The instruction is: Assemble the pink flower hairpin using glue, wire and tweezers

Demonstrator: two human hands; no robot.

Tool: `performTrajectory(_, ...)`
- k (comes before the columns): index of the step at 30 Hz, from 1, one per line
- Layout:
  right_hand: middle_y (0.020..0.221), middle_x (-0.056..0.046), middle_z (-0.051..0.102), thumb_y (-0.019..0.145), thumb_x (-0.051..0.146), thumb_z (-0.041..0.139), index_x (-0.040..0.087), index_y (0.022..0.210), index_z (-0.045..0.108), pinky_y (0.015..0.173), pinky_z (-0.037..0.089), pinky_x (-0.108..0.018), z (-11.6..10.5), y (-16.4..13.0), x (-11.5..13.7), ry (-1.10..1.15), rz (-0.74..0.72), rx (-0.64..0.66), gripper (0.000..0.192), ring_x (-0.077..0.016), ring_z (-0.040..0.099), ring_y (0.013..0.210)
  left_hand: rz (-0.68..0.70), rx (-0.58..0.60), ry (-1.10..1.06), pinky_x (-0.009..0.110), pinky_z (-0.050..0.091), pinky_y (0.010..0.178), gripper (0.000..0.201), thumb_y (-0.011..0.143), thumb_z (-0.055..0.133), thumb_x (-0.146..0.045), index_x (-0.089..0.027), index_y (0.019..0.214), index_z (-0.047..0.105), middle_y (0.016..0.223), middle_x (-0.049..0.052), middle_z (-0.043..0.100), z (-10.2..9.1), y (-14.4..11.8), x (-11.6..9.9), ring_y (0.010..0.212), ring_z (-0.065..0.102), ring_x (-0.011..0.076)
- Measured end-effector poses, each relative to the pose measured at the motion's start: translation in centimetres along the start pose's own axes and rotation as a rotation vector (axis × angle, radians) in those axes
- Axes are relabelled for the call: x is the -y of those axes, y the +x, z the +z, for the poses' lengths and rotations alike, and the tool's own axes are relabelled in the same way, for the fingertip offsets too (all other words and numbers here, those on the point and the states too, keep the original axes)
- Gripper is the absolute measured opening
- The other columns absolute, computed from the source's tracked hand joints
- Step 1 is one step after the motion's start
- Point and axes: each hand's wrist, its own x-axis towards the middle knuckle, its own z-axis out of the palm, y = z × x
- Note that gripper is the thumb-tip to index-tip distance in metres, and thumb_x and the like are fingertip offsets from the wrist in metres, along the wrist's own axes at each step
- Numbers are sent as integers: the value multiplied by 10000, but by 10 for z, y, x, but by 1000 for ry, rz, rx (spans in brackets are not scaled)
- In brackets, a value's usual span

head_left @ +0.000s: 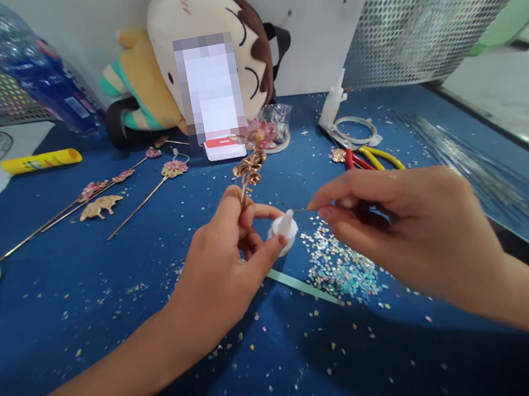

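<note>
Blue counter (89, 335), speckled with glitter flakes, both hands busy at its middle.

Left hand (221, 276) is closed around a small white plastic glue bottle (284, 230), nozzle tilted right, and it also pinches the stem of a gold metal hairpin with a pink flower ornament (252, 159) rising above the fingers. Right hand (401, 229) pinches a thin wire (301, 210), its tip just at the nozzle. Below them lies a heap of iridescent sequins (341, 266) and a pale green strip (302, 286). Further back: red and yellow handled pliers (372, 157), more gold hairpins (107, 197), a yellow tube (41, 161), a plush doll (201, 60) against the wall.
</note>
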Motion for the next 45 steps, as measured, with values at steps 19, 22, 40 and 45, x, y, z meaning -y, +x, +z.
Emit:
performTrajectory(19, 517, 78, 437, 864, 80, 591, 170, 762, 697, 365, 215, -197, -1, 6, 1, 329, 262, 133, 173, -45, 333, 440, -2, 22, -17, 259, 497, 539, 353, 846, 684, -297, -317, 743, 347, 919, -14, 799, -2, -3, 1, 547, 568, 106)
performTrajectory(22, 496, 80, 410, 849, 86, 583, 179, 735, 675, 355, 162, -221, -5, 7, 3, 402, 327, 131, 173, -52, 284, 431, -6, 17, -20, 266, 495, 526, 358, 840, 690, -308, -318, 745, 344, 916, -11, 800, -3, -3, 1, 547, 570, 112)
performTrajectory(40, 563, 60, 541, 798, 137, 738, 176, 744, 701, 455, 310, -191, -15, 9, 4, 973, 501, 194, 76, -52, 422, 495, 91, -73, 160, 319, 518, 651, 254, 977, 542, -350, -299, 775, 395, 894, -15, 651, -7, -15, -2, 674, 603, 154)
performTrajectory(45, 560, 68, 504, 827, 165, 682, 178, 758, 670, 428, 246, -205, -18, 8, 16, 955, 451, 308, 70, -59, 381, 489, 58, -133, 222, 344, 381, 555, 280, 1053, 401, -295, -294, 776, 444, 630, -68, 437, -15, -41, -14, 538, 440, 172)
